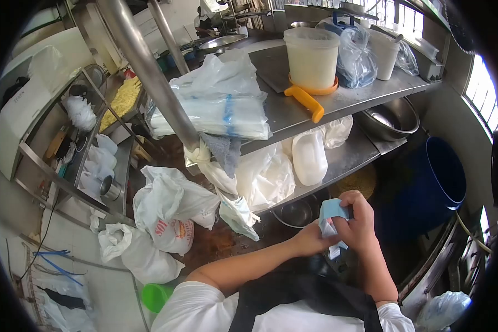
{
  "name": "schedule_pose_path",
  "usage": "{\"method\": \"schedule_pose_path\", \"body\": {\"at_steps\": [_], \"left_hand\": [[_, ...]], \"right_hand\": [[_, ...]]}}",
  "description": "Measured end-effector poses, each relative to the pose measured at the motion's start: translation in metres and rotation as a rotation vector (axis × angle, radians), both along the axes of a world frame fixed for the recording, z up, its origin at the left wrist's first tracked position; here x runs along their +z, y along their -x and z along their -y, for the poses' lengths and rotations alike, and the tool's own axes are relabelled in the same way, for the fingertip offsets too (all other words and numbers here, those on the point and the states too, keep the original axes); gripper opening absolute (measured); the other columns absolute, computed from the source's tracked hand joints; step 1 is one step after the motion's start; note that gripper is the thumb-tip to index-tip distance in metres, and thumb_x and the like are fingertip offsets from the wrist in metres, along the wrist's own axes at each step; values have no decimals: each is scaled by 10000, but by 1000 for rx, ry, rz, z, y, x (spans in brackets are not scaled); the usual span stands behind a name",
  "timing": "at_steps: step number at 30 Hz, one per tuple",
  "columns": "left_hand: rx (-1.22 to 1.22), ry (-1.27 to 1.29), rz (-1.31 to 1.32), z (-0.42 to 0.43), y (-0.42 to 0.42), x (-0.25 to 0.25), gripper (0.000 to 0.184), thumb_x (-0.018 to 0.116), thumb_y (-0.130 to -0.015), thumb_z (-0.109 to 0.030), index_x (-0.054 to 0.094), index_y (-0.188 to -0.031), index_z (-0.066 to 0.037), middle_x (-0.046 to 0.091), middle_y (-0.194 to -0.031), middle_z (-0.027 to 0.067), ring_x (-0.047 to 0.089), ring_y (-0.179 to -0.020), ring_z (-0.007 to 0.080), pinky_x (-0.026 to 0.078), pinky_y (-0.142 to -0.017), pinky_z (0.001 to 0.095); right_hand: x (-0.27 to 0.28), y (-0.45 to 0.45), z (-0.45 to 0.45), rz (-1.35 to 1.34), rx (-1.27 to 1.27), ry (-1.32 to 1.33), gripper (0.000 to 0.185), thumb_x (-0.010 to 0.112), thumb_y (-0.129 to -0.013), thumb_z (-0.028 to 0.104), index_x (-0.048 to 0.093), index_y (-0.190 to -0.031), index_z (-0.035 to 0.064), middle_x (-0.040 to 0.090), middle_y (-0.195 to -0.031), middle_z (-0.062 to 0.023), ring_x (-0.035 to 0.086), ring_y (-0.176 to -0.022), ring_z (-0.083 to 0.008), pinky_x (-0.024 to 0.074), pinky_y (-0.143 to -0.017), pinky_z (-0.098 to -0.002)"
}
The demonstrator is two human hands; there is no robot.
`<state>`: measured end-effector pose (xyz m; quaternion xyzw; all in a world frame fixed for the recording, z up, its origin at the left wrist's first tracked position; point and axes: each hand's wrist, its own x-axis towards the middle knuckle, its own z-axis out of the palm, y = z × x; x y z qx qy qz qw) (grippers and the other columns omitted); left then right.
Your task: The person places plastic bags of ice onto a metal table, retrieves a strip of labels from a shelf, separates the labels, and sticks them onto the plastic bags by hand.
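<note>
A small light-blue packet (333,209) with a white and blue lower part is between my hands, in front of my apron. My right hand (358,221) has its fingers bent round the packet's right side and top. My left hand (314,238) holds it low on the left, its fingers partly hidden behind the packet. Above my hands, a white plastic jug (310,157) lies on the lower shelf beside a white plastic bag (265,177).
The steel table (365,91) bears a cream-filled tub (312,61), an orange-handled item (307,103) and stacked plastic bags (210,113). White sacks (144,260) and a green container (155,297) stand at the left. A blue barrel (426,188) is at the right.
</note>
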<state>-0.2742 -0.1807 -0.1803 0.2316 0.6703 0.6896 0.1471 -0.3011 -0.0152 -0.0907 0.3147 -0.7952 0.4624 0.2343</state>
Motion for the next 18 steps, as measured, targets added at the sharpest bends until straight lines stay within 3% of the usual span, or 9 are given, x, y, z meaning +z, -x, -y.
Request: {"method": "schedule_pose_path", "body": {"at_steps": [2, 6, 9, 12, 13, 18], "left_hand": [[118, 231, 57, 2, -6, -4, 412, 673, -1046, -385, 644, -1304, -66, 732, -1127, 132, 701, -1085, 220, 529, -977, 380], [184, 291, 79, 3, -10, -5, 478, 581, -1088, -478, 695, -1259, -46, 748, -1086, 138, 712, -1050, 237, 531, -958, 381], [324, 310, 165, 4, -11, 1, 388, 620, -1091, -380, 723, -1274, -54, 758, -1100, 82, 688, -1028, 166, 531, -943, 362], [399, 294, 168, 10, -17, -14, 352, 582, -1100, -298, 694, -1285, -21, 755, -1159, 137, 702, -1049, 204, 530, -955, 356], [432, 207, 165, 12, -20, -22, 304, 570, -1081, -178, 680, -1327, -37, 755, -1161, 121, 693, -1061, 183, 525, -960, 344], [504, 305, 163, 21, -50, -26, 323, 563, -1073, -152, 668, -1357, -39, 757, -1194, 122, 684, -1117, 181, 518, -989, 346]], "right_hand": [[-1, -1, -6, 7, -26, -28, 381, 779, -721, 25, 549, -1023, 50, 691, -959, -163, 693, -811, -362, 563, -712, -412], [0, -6, -24, 112, -62, -63, 355, 776, -738, 36, 593, -1042, 37, 695, -943, -156, 696, -820, -360, 565, -722, -414], [-5, -5, -38, 169, -37, -38, 312, 751, -769, 31, 636, -1059, 23, 696, -939, -165, 700, -833, -367, 566, -744, -410], [-14, -5, -56, 280, -3, -16, 296, 724, -792, 21, 664, -1082, 21, 700, -955, -169, 703, -865, -371, 568, -778, -413], [-21, -4, -62, 288, 0, -24, 306, 720, -792, 17, 665, -1093, 22, 699, -958, -171, 703, -881, -367, 568, -790, -415], [-36, -9, -84, 345, 48, -19, 347, 726, -789, 21, 668, -1132, 31, 698, -995, -160, 700, -921, -357, 569, -812, -419]]}}
